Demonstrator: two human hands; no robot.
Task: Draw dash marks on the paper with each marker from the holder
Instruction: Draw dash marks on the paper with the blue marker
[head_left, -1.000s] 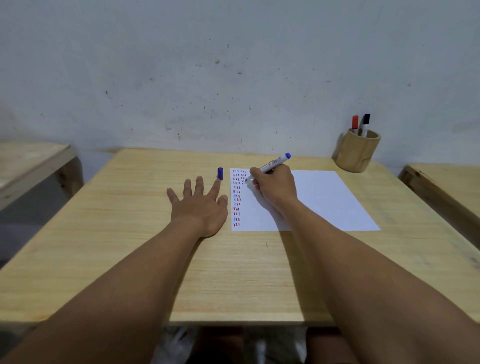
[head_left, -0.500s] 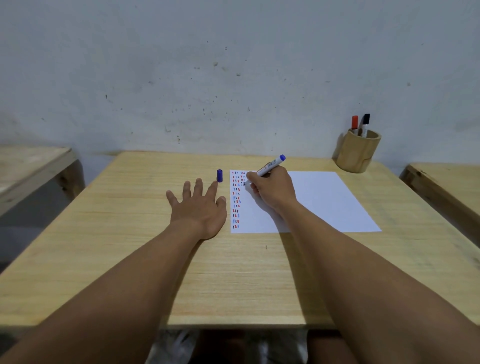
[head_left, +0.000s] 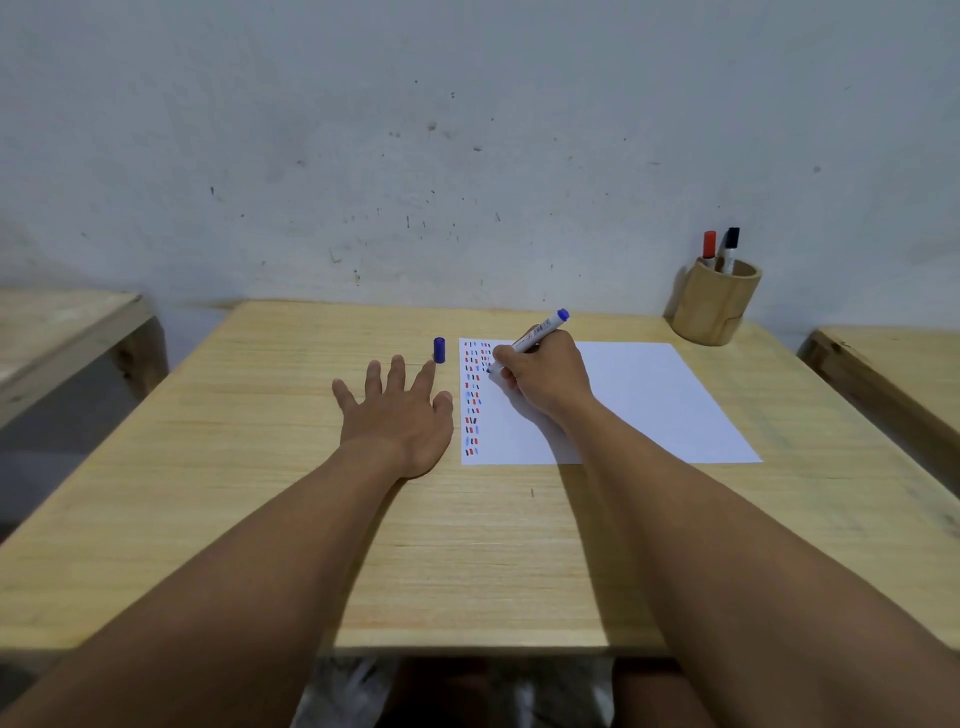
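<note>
Left hand (head_left: 397, 415) lies flat on the desk (head_left: 260, 467), palm down, fingers (head_left: 396, 371) spread wide, holding nothing. Blue cap (head_left: 439, 349) stands on the desk just past the index fingertip, near it, contact unclear, and just left of the paper's far left corner. Paper (head_left: 649, 405) lies flat; its left edge is just beside the left thumb but the hand is not on the sheet, so nothing pins it.

Dash marks (head_left: 471, 400) in red, blue and black run in columns down the left edge of the sheet; a second, shorter group starts near the top, just left of the right fingers. Right hand (head_left: 545, 382) rests on the paper, fingers closed in a pen grip on the blue marker (head_left: 535, 338), tip down at the sheet beside the upper dashes, capped-colour end tilted up and away to the right. Tip contact hard to confirm, too small.

Step in hand, likely: adding blue dashes to the new column. To do it well: short strokes, lift between each, keep spacing level with the neighbouring column, heel of hand planted, light pressure so the unpinned sheet does not slide; left fingers could shift onto the paper edge.

Holder (head_left: 714, 306) sits well beyond the right fingers at the far right desk corner, with red marker (head_left: 709, 247) and black marker (head_left: 730, 244) upright in it.
</note>
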